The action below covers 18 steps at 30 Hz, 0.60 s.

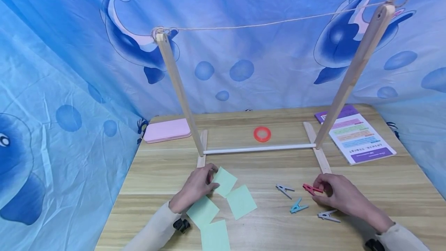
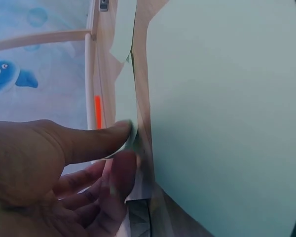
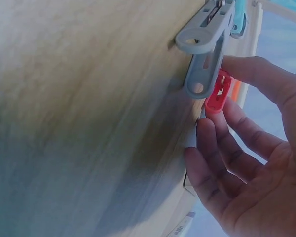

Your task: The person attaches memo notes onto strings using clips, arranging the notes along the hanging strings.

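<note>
My left hand (image 1: pixel 196 186) is at a pale green square of paper (image 1: pixel 226 181), its thumb and forefinger pinching the left edge. In the left wrist view the thumb lies on that sheet, and a nearer green sheet (image 2: pixel 227 108) fills the right side. More green squares (image 1: pixel 242 202) lie around it on the table. My right hand (image 1: pixel 338 193) holds a red clothespin (image 1: pixel 309 189) between thumb and fingers, low over the tabletop. Close by lie a teal clothespin (image 1: pixel 298 206), a grey one (image 1: pixel 284 190) and another grey one (image 1: pixel 328 216).
Behind the hands stands a wooden frame, with a left post (image 1: pixel 179 88), a right post (image 1: pixel 355 76), a string (image 1: pixel 258 25) across the top and a white bar (image 1: pixel 259 149) below. A red tape roll (image 1: pixel 262 128), pink case (image 1: pixel 167 130) and booklet (image 1: pixel 359 136) lie farther back.
</note>
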Tool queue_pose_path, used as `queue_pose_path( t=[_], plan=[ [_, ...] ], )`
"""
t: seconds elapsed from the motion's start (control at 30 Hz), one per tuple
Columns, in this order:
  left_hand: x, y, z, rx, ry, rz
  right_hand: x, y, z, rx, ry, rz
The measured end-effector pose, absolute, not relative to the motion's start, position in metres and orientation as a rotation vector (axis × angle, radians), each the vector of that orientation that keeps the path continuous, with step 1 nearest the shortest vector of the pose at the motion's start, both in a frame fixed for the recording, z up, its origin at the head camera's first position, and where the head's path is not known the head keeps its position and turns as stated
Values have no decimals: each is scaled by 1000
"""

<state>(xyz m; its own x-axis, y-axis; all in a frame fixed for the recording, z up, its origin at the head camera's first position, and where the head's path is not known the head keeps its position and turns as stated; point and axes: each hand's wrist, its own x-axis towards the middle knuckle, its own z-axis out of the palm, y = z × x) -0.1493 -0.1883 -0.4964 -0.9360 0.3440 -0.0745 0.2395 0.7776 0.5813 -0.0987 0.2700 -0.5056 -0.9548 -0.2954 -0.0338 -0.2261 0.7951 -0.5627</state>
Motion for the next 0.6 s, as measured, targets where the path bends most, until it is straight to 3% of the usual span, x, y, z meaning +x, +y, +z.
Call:
queue_pose_path(
  t=[0.6],
  plan=[
    [-151,-191,-493,452,2791,1196,-117,265,-481,-519,2915,-1008]
  ],
)
